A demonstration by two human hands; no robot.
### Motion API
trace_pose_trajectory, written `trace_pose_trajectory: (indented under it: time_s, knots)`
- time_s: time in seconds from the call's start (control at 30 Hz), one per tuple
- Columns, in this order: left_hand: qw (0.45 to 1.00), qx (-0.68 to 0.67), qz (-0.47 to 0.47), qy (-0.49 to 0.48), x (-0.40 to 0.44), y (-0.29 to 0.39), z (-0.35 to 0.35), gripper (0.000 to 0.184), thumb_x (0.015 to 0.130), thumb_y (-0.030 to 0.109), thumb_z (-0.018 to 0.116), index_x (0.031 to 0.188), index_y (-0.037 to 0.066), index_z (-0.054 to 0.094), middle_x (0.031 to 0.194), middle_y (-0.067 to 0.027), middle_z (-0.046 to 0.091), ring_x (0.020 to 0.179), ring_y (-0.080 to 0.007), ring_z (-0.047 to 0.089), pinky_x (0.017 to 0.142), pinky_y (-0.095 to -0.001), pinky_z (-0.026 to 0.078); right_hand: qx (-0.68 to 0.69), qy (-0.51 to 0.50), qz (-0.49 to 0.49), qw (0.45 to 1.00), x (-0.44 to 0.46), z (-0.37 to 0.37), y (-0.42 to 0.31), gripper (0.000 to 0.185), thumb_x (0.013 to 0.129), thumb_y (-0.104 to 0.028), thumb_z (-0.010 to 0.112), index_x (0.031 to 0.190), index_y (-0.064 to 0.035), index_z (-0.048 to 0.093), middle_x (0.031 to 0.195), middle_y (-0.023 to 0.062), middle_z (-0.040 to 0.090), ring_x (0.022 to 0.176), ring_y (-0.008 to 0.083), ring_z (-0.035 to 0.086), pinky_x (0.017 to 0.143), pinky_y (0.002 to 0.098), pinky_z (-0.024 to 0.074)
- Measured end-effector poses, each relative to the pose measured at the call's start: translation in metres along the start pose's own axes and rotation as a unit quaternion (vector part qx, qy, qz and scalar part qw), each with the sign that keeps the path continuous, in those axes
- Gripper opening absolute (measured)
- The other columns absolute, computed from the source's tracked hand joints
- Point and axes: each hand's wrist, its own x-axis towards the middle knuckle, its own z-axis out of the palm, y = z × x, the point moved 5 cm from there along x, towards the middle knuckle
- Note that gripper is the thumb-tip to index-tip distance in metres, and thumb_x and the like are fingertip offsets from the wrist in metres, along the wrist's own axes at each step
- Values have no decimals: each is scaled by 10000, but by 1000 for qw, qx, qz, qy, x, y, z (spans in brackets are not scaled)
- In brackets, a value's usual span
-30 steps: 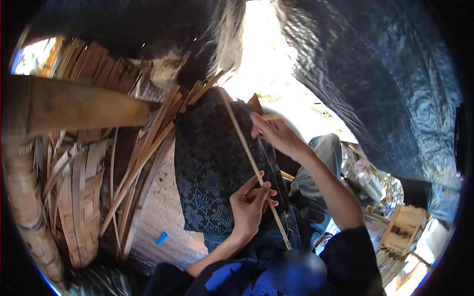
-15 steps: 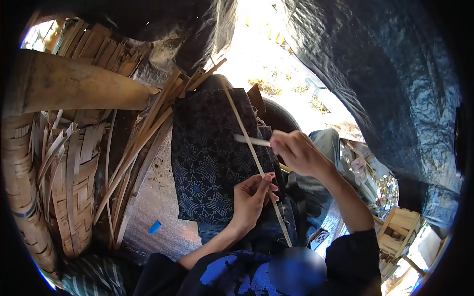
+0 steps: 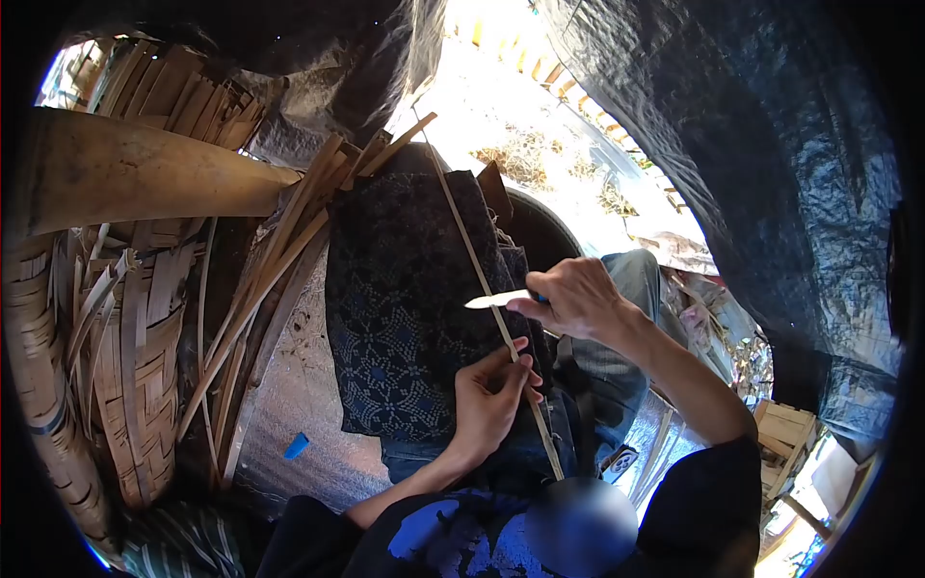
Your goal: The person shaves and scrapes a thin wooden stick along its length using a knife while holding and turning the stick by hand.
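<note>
A long thin bamboo strip (image 3: 465, 236) runs from the far end of a dark patterned cloth (image 3: 385, 328) down toward my body. My left hand (image 3: 491, 400) pinches this strip between thumb and fingers near its lower part. In my right hand (image 3: 578, 299) is a knife, its handle wrapped by my fingers. The pale knife blade (image 3: 496, 301) points left and lies across the strip, just above my left hand. The cloth is draped over my lap.
Several loose bamboo strips (image 3: 279, 275) lean at the left, beside woven bamboo baskets (image 3: 145, 356). A thick bamboo pole (image 3: 159, 173) crosses the upper left. Dark plastic sheeting (image 3: 752, 193) hangs at the right. A small blue piece (image 3: 297, 445) lies on the floor.
My right hand has come down and slightly nearer, bringing the knife along the strip toward my left hand. The left hand keeps its pinch in nearly the same place.
</note>
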Motion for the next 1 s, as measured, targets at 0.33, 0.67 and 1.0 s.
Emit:
trace_pose_trajectory:
  time_s: [0.33, 0.67, 1.0]
  knots:
    - [1000, 10, 6, 14, -2, 3, -3, 326, 904, 120, 572, 1163, -75, 534, 725, -51, 586, 654, -93, 571, 574, -253, 524, 74, 70, -24, 994, 16, 25, 13, 568, 862, -527, 508, 534, -63, 505, 427, 109, 460, 430, 283, 533, 452, 384, 429]
    - [1000, 17, -6, 21, -6, 3, -3, 331, 913, 112, 555, 1184, -75, 520, 710, -42, 584, 623, -100, 573, 575, -247, 510, 160, 113, 4, 981, 6, 34, 3, 440, 869, -403, 564, 597, -64, 495, 463, 115, 468, 454, 306, 524, 441, 396, 400]
    - [998, 67, 7, 4, -16, 6, 2, 360, 918, 132, 551, 1213, -66, 495, 692, -69, 605, 581, -125, 606, 573, -240, 500, 72, 219, 34, 972, 63, 24, 31, 449, 877, -443, 539, 647, -58, 578, 489, 122, 528, 491, 285, 586, 478, 382, 460]
